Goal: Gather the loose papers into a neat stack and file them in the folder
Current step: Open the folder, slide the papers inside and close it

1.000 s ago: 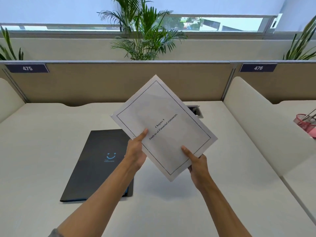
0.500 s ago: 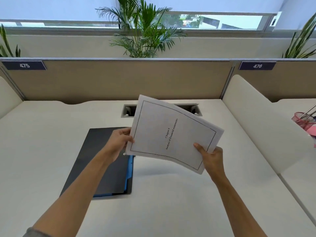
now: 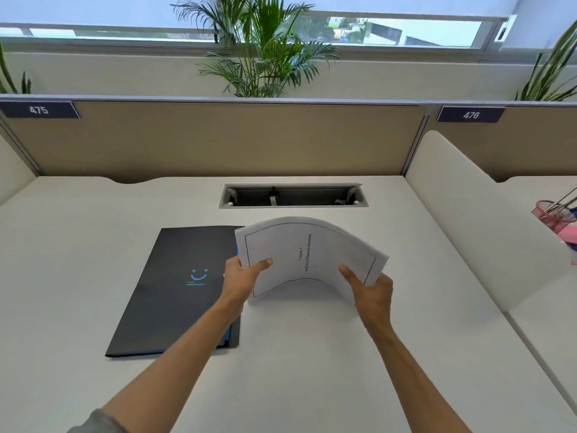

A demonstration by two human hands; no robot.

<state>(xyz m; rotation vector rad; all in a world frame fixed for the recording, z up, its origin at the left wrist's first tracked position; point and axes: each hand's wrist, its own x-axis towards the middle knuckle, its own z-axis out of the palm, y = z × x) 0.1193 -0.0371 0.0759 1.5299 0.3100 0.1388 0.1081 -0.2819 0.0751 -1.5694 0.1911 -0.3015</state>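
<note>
Head view, nearest first: two bare forearms reach up from the lower edge over a pale, smooth tabletop (image 3: 93,260). The left hand (image 3: 242,281) pinches the left edge of the stack of papers (image 3: 307,254), thumb on top, its grip curled round the sheets. The right hand (image 3: 371,287) pinches the right edge the same way, thumb lying on the printed face. Between the two grips the papers bow upward in an arch, just above the tabletop, with a thin ruled border and a short printed title running sideways.

Just left of the papers a dark folder (image 3: 175,292) lies flat and closed on the tabletop, a blue smile mark on its cover and blue edging along its right side; the left wrist crosses over its right edge.

Farther back, a cable tray (image 3: 293,195) is sunk into the tabletop. A tan partition (image 3: 218,139) rises behind it, bearing number plates 475 (image 3: 39,110) and 476 (image 3: 470,115). A white side divider (image 3: 468,207) stands to the right, with a pink mesh pen holder (image 3: 552,214) beyond it. Past the partition a palm plant (image 3: 262,54) stands before a window (image 3: 406,31).
</note>
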